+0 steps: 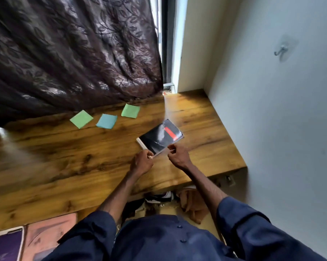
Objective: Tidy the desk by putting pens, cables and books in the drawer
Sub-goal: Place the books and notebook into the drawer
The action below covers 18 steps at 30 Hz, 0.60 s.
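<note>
A black book (160, 139) with a red stripe on its cover lies on the wooden desk (83, 162), toward the right side. My left hand (143, 162) pinches the book's near corner. My right hand (177, 157) pinches the near edge just to the right of it. Both hands are at the book's front edge, a short gap between them. No drawer, pens or cables are in sight.
Two green sticky-note pads (81, 119) (130, 110) and a blue one (106, 120) lie at the back of the desk under a dark patterned curtain (68, 53). A white wall (281, 110) bounds the desk's right end. Books (27, 240) show at bottom left. Clothes lie under the desk.
</note>
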Motion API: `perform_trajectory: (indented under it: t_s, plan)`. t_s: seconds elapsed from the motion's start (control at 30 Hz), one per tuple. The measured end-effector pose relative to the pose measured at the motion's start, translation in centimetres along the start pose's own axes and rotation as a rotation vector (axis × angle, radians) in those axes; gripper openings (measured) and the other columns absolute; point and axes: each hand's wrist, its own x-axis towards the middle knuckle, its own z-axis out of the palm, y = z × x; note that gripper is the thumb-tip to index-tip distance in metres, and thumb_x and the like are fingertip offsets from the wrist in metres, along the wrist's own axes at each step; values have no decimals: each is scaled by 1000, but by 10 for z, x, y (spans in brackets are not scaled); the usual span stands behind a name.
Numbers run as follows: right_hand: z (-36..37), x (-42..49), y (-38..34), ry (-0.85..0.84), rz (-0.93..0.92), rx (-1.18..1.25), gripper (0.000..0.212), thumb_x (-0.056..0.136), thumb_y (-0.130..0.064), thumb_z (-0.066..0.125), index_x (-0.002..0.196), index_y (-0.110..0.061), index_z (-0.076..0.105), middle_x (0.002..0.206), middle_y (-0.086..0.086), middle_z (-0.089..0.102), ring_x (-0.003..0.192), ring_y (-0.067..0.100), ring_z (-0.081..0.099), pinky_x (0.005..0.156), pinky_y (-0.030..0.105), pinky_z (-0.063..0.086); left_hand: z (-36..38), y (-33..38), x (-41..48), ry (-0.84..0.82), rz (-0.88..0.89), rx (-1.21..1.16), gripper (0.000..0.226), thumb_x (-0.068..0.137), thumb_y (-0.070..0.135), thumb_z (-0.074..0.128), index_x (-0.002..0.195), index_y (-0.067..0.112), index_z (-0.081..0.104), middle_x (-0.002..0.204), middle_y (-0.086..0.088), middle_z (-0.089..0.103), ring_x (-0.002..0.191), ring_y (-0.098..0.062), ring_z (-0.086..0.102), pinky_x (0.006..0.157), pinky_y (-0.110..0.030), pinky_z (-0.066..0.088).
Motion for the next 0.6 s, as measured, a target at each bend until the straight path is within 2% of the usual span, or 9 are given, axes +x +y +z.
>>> perform_trajectory:
  t_s: [0.07, 0.13, 0.2, 0.27, 0.4, 0.47, 0.53, 0.6]
  plan:
    - [13, 15, -16, -70, 38, -54, 51, 84, -13, 62, 134, -9, 56, 130, 11, 64, 110, 25, 63, 92, 31, 50, -14, -11, 20, -6, -7, 31, 22, 88, 20, 62, 107, 22, 72, 115, -2, 74, 111, -26, 67, 91, -34, 53]
    - [25, 31, -26, -129, 56, -121, 57, 88, -19, 63, 141, -8, 46, 138, 14, 57, 123, 33, 56, 94, 34, 45, -25, -19, 39, -1, -8, 60, 22, 90, 20, 60, 109, 21, 70, 119, -3, 71, 115, -27, 64, 94, -34, 50]
    - [39, 48, -33, -163, 59, -177, 55, 91, -19, 63, 140, -4, 44, 140, 16, 54, 126, 36, 53, 94, 34, 43, -32, -26, 61, 19, 14, 92, 22, 92, 18, 57, 112, 20, 67, 121, -5, 68, 118, -28, 60, 96, -34, 46]
    - [50, 59, -36, -199, 56, -235, 55, 90, -21, 65, 137, 0, 44, 140, 20, 51, 126, 37, 52, 95, 34, 42, -35, -31, 81, 8, 44, 139, 29, 93, 17, 55, 121, 16, 61, 130, -8, 60, 125, -28, 54, 104, -34, 41]
    - [69, 76, -34, -245, -14, -452, 65, 90, -26, 64, 144, 1, 39, 155, 24, 34, 138, 37, 42, 107, 38, 36, -32, -33, 114, -93, -8, 246, 65, 95, 34, 60, 149, 8, 36, 156, -18, 33, 144, -35, 31, 117, -40, 31]
    - [71, 80, -35, -235, -29, -499, 64, 91, -25, 62, 144, 0, 38, 158, 23, 31, 137, 37, 44, 107, 38, 38, -29, -28, 122, -144, -29, 277, 85, 96, 43, 61, 157, 2, 19, 162, -24, 21, 150, -38, 22, 120, -42, 26]
    - [73, 84, -33, -219, -48, -533, 56, 89, -22, 61, 138, -1, 43, 155, 21, 36, 131, 37, 49, 101, 38, 40, -26, -25, 129, -171, -47, 230, 100, 91, 47, 70, 156, -5, 14, 160, -26, 26, 149, -38, 27, 119, -41, 28]
    - [73, 83, -28, -200, -64, -535, 50, 86, -20, 61, 132, -5, 48, 153, 18, 40, 132, 34, 49, 97, 37, 42, -27, -27, 134, -183, -116, 118, 94, 80, 45, 82, 148, -1, 36, 147, -20, 48, 137, -34, 46, 108, -37, 40]
